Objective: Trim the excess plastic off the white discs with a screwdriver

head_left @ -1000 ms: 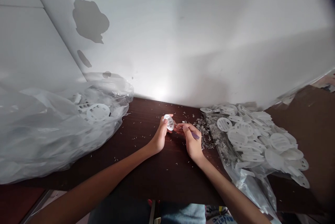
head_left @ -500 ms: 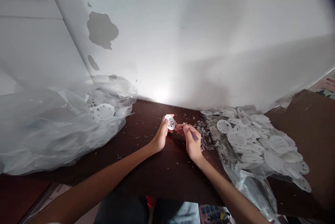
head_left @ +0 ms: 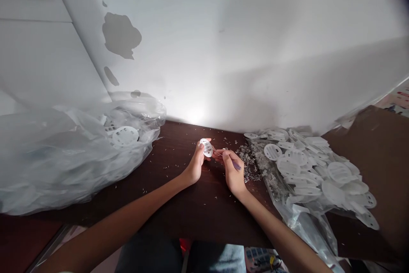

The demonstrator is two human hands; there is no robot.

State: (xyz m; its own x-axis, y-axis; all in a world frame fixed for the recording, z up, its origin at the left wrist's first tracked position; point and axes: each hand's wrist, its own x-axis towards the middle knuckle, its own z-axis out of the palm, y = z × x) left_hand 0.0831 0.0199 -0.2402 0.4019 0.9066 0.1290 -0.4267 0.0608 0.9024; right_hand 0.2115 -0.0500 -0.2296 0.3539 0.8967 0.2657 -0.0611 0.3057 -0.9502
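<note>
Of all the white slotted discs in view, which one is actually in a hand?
The disc pinched in the left hand, above the table's middle; the others lie in the bags at left and right.

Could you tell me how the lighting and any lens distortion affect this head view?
Head view: a bright glare patch on the wall sits just above the table; the top right corner is vignetted dark; wide-angle bending curves the wall edges; the left hand and right hand are dim but sharp.

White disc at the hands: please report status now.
Left hand shut on white disc. Right hand shut on thin purple tool, tip at disc. Shavings pile beside right hand; nothing blocking.
</note>
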